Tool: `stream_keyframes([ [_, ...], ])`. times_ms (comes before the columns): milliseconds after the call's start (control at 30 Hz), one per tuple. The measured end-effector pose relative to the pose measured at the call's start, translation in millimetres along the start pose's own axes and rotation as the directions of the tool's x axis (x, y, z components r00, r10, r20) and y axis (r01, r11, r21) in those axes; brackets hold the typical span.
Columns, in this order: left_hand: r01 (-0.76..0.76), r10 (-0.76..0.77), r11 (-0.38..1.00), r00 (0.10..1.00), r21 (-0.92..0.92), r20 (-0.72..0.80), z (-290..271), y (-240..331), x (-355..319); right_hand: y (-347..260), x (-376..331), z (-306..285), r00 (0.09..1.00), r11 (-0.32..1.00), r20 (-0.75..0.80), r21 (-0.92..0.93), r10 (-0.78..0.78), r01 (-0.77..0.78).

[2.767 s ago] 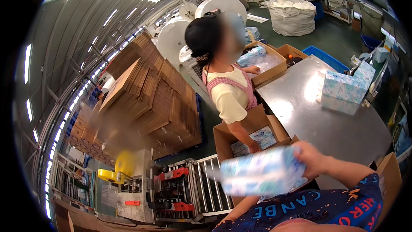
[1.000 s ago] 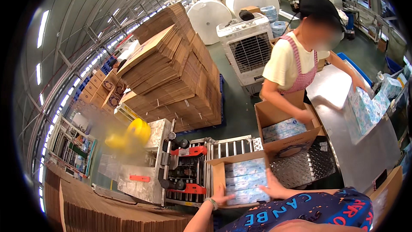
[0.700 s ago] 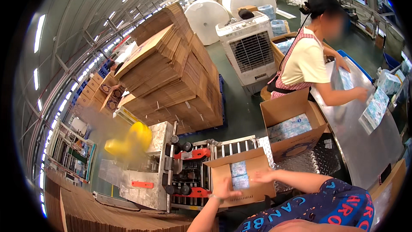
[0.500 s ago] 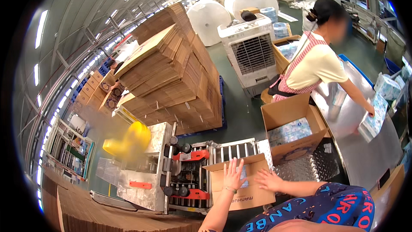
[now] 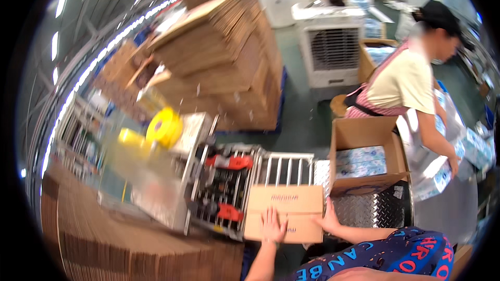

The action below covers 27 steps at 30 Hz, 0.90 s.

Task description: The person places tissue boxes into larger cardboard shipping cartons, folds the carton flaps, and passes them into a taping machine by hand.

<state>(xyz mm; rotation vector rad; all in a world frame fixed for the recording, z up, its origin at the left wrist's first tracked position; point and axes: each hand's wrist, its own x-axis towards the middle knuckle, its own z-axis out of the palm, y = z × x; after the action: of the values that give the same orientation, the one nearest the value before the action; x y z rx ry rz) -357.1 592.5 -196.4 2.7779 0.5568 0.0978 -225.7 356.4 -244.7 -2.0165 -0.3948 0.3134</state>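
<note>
A cardboard box [image 5: 284, 204] with its two top flaps folded down lies in front of me at the near end of a roller conveyor [image 5: 291, 166]. My left hand [image 5: 272, 225] rests flat on the near flap, fingers spread. Against the box's right side is my right hand [image 5: 329, 219], its fingers stretched out. Just left of the box stands a carton-sealing machine with red guides [image 5: 229, 162] and black rollers. Behind and right, an open carton [image 5: 364, 182] holds blue-and-white packs [image 5: 361, 161].
At the right, a co-worker [image 5: 403, 83] handles packs on a metal table [image 5: 442, 213]. A tall stack of flat cardboard [image 5: 219, 73] stands behind the sealer, beside an air cooler [image 5: 333, 47]. More flattened cardboard [image 5: 146, 234] lies near left. Yellow tape rolls [image 5: 164, 127] sit on the machine.
The box's flaps have been folded down, covering its contents. My left hand has moved down onto the near flap, and my right hand to the box's side. The co-worker has leaned closer to the table.
</note>
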Motion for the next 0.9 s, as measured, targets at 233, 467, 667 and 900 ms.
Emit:
stream_keyframes([
  [233, -0.125, 0.1, 0.966, 0.988, 0.226, 0.122, -15, -36, 110, 9, 91, 83, 0.901, 0.903, -0.217, 0.306, 0.376, -0.303],
  [467, -0.032, 0.029, 0.969, 0.999, 0.245, 0.015, -32, -140, 160, -44, 163, 168, 0.976, 0.969, -0.131, 0.198, 0.174, -0.146],
  [667, 0.009, 0.015, 0.959, 0.996, 0.283, -0.085, -51, -202, 181, -85, 200, 237, 0.964, 0.996, -0.255, -0.014, 0.078, -0.084],
  [900, 0.074, -0.032, 0.939, 0.991, 0.336, -0.129, -108, -183, 79, -124, 231, 253, 0.75, 0.847, 0.541, 0.122, 0.381, -0.518],
])
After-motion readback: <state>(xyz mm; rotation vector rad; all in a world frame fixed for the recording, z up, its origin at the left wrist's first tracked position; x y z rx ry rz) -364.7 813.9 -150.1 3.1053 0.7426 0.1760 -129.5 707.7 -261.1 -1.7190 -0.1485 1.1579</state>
